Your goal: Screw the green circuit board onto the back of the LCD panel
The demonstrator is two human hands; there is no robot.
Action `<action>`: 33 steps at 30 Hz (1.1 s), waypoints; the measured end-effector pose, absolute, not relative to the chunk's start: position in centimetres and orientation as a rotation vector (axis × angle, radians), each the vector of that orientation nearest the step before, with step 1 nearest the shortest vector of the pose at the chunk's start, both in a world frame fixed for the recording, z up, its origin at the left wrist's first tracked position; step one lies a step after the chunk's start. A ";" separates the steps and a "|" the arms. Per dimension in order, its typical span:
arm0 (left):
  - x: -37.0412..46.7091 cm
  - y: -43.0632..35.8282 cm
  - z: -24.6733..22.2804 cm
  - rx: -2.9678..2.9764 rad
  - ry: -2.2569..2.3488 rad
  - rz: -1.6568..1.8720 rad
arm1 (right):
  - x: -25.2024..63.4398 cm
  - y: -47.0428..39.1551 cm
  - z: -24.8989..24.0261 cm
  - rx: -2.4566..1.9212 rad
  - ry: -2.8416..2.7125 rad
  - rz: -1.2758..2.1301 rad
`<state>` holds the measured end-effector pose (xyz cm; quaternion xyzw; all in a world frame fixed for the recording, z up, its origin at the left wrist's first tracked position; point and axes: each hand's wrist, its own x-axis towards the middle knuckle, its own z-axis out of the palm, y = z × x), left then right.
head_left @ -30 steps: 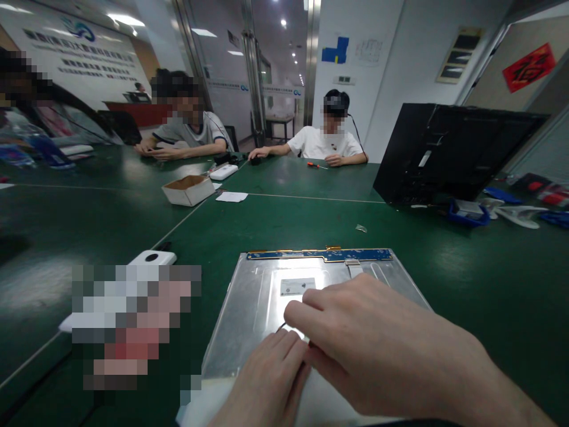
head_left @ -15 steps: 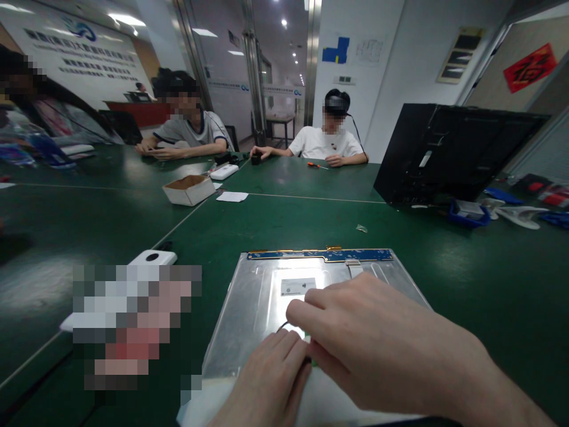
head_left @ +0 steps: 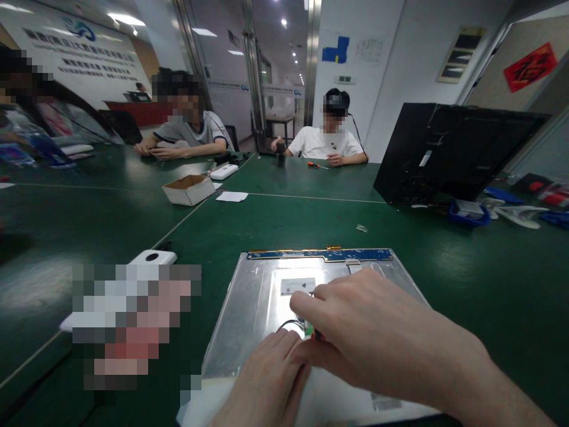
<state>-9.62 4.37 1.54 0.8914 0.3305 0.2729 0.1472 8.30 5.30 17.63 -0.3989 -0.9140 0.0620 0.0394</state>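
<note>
A flat metal display panel (head_left: 253, 296) lies in front of me, a narrow blue circuit board (head_left: 288, 255) along its far edge. My left hand (head_left: 269, 367) rests low on the panel, fingers curled and pressed together; what they grip, if anything, is hidden. My right hand (head_left: 355, 332) reaches across from the right, thumb and fingers closed over a small spot with a bit of red and black showing. Between the hands peeks a green piece (head_left: 308, 327), mostly covered. A thin dark cable (head_left: 288, 323) loops out beside it.
To the left lies a white device (head_left: 153, 257), partly blurred out. Farther off stand an open white box (head_left: 189, 191), a paper sheet (head_left: 232, 196) and an orange-handled screwdriver (head_left: 315, 165). A large black monitor (head_left: 444, 154) stands at right beside a blue tray (head_left: 469, 214). Several people sit around.
My right hand has shifted slightly, its fingers lifting, so more of the cable, the green piece and the red-black bit shows. Across the table, a person's hand has raised a dark object.
</note>
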 end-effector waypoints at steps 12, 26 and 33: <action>-9.5 4.4 2.1 2.528 0.919 0.829 | 8.1 5.1 18.1 -1.127 -2.882 0.272; -9.5 4.5 2.1 2.542 0.913 0.856 | 8.3 5.2 17.8 -1.110 -2.880 0.240; -9.5 4.4 2.0 2.528 0.931 0.805 | 8.4 5.1 17.8 -1.104 -2.852 0.218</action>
